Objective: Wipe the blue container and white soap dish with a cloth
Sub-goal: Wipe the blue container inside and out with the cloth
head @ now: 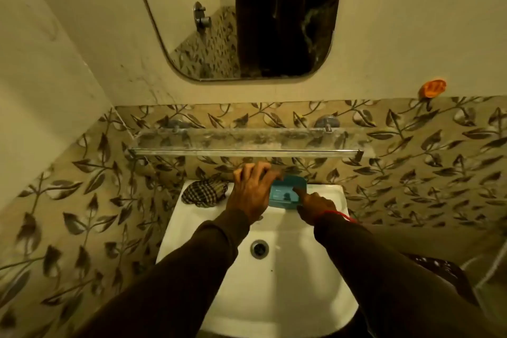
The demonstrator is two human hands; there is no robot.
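Both our dark sleeves (pixel 175 277) fill the bottom of the view, reaching up over the white sink (pixel 219 282) toward its back ledge. At 12 o'clock on that ledge sits the blue container (pixel 285 192), tilted up against the leaf-patterned tiles (pixel 411 162). Our right hand (pixel 315 206) comes in from 5 o'clock of it, with the grip pinching the container's right edge, a fingertip lying on its blue face. Our left hand (pixel 253 192) sits at 9 o'clock of the container, fingers spread and curled over the top; its thumb side touches the container's left edge, and we cannot tell whether that grip holds anything, since the palm hides what lies under it. A red thread (pixel 340 215) circles our right wrist.

Further out at 9 o'clock, beyond the left hand, a checked cloth (pixel 204 192) lies crumpled on the ledge's left corner, apart from both hands. The drain (pixel 259 248) is at 6 o'clock in the basin. Above, at 12 o'clock, a clear glass shelf (pixel 247 140) runs along the wall, with a mirror (pixel 247 22) higher still. An orange holder (pixel 433 88) is fixed to the wall at 2 o'clock.
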